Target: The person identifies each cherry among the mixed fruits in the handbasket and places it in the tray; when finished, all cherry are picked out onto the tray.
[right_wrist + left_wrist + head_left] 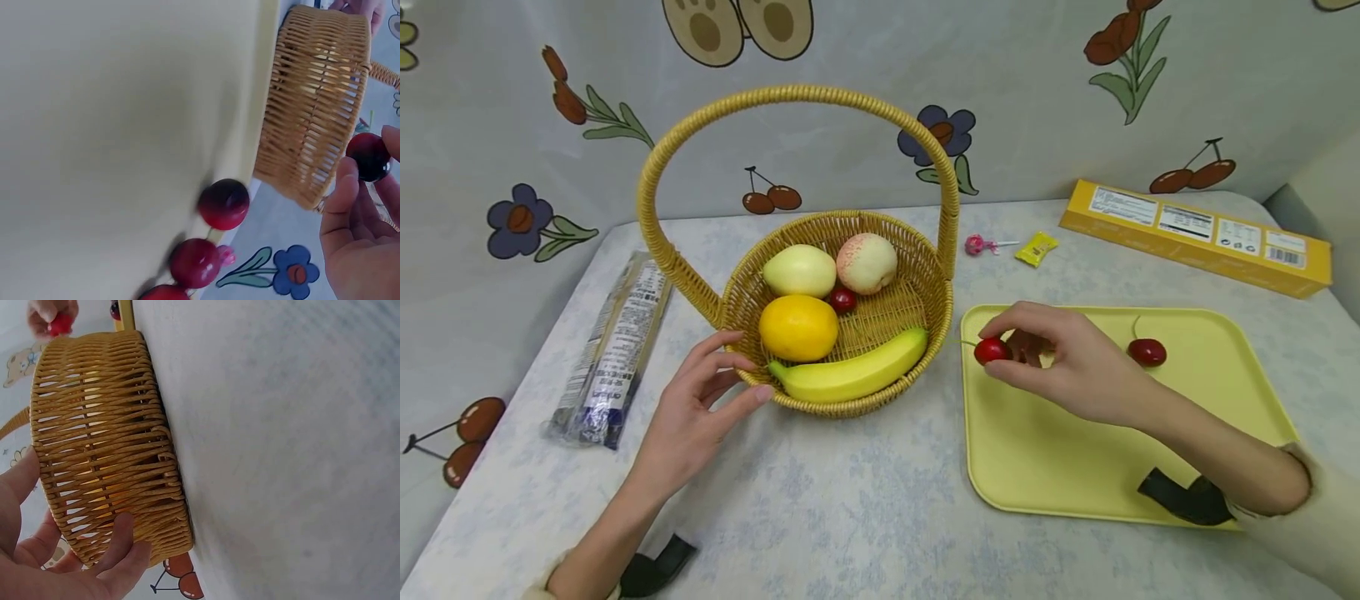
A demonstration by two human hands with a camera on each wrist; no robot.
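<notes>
My right hand pinches a red cherry with a thin green stem above the tray's left edge, beside the basket. Below it on the yellow tray lies another cherry; the right wrist view shows several, including a dark red cherry, partly hidden by my hand in the head view. My left hand rests its fingertips against the outer wall of the wicker basket. Inside lie a banana, an orange-yellow fruit, a pale yellow-green fruit, a peach and a cherry.
The basket's tall handle arches over it. Behind the tray lie a pink lollipop, a yellow wrapped candy and a long yellow box. A clear plastic package lies left of the basket.
</notes>
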